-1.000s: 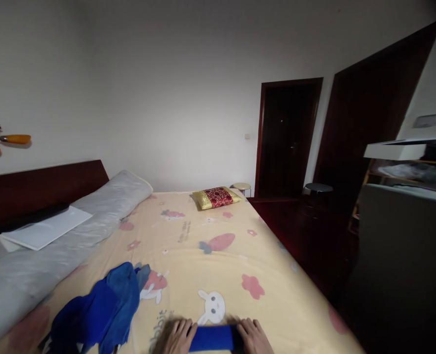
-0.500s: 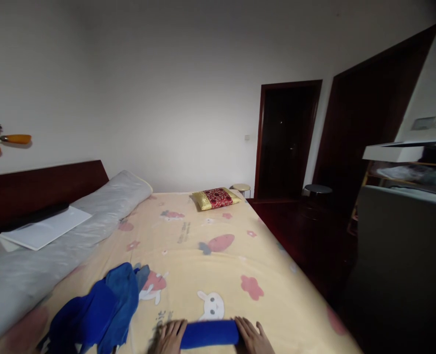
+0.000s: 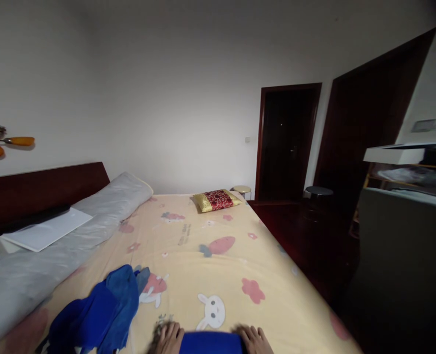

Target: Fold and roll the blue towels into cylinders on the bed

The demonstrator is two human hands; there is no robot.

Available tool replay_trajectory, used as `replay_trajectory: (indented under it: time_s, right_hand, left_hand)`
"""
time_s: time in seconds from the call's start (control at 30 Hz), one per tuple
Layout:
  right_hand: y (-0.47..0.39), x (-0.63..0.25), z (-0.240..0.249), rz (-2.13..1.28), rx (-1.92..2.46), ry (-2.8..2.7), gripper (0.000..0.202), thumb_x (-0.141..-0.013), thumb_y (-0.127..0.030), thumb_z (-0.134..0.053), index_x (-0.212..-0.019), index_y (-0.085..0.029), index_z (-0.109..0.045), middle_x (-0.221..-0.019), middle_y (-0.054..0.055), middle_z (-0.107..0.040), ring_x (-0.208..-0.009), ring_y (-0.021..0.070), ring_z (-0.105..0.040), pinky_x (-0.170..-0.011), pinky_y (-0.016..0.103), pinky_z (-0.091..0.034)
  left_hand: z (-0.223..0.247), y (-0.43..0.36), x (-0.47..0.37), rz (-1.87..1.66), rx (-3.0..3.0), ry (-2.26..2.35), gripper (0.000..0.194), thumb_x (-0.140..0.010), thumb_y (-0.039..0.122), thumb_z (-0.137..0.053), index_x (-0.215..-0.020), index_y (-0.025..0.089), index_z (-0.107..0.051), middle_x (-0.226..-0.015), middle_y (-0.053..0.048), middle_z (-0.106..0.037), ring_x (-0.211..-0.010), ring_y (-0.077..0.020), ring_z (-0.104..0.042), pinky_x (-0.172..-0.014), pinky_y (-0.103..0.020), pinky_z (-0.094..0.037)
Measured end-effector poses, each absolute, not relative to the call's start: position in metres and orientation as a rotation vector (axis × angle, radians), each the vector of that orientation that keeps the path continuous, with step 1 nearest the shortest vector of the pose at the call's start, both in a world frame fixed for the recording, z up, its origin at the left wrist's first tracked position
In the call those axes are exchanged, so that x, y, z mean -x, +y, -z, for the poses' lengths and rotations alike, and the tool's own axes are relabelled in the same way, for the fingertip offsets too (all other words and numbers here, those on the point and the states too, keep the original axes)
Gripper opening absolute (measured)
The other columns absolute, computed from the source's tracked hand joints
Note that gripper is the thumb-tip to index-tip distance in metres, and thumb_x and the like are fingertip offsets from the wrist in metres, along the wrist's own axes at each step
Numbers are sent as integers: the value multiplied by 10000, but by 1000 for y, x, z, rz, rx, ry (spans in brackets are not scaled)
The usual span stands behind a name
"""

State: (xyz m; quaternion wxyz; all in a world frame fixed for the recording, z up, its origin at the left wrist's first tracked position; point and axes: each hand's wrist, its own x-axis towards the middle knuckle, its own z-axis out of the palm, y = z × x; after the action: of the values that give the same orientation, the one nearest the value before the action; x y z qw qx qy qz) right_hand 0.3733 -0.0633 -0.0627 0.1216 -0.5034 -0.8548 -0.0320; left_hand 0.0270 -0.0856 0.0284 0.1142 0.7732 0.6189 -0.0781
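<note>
Leftmost, a white flat board lies aslant on the long grey padded roll; the roll runs along the headboard, its bulk likely giving the board a raised, soft rest

Right of it, a crumpled blue cloth heap sits loose on the patterned bed sheet. Folds piled over one another, apart from the hands; perhaps put to the side so the near middle of the bed serves as working room

Left hand: back up, fingers bent over the left end of a smooth blue cloth. Contact at that end; whether it grasps or only presses, cannot tell, thumb side hidden

Blue cloth: bottom edge of view, centred between the hands, near side cut off. Looks flat and straight-edged, probably because a hand at each end steadies it evenly

Farther off, a red and gold cushion lies flat near the bed's far edge, well apart from the cloth

Right hand: mirrors the left at the cloth's other end, fingers curved and slightly blurred; clenched or merely resting, cannot tell
</note>
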Motion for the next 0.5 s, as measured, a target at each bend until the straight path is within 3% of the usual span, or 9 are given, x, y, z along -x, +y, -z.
replay_trajectory:
  time_s: [0.13,0.23,0.33,0.5]
  right_hand:
    - [-68,-376,58,285,1266,-2448,533,-730,-125,-514,-1221,-327,-568,-1103,-1,-738,-914,212,-655,-813,347,-427]
    - [-68,-376,51,291,1226,-2448,499,-729,-160,-544,-1201,-319,-570,-1086,6,-742,-903,216,-657,-788,331,-420]
    - [-67,-373,37,166,1280,-2564,501,-694,-193,-585,-1186,-288,-596,-1132,45,-740,-955,250,-678,-793,340,-451]
    - [-64,-361,6,-237,1602,-2538,651,-563,-255,-692,-1206,-224,-601,-1214,148,-697,-1012,332,-675,-888,416,-483]
  left_hand:
    - [-14,-83,-35,177,-2332,1745,605,-834,255,-422,-1434,326,-399,-1485,-84,-475,-1358,-323,-392,-1117,-568,-229]
    - [-11,-83,-47,149,-2390,1648,552,-881,237,-333,-1422,280,-430,-1400,-123,-552,-1303,-317,-459,-1108,-539,-274]
    - [-13,-84,-53,162,-2398,1634,546,-889,168,-241,-1378,208,-481,-1315,-157,-599,-1247,-304,-506,-1098,-515,-299]
    - [-25,-83,-38,172,-2346,1678,481,-876,233,-358,-1330,292,-507,-1316,-92,-598,-1242,-300,-487,-1085,-532,-270]
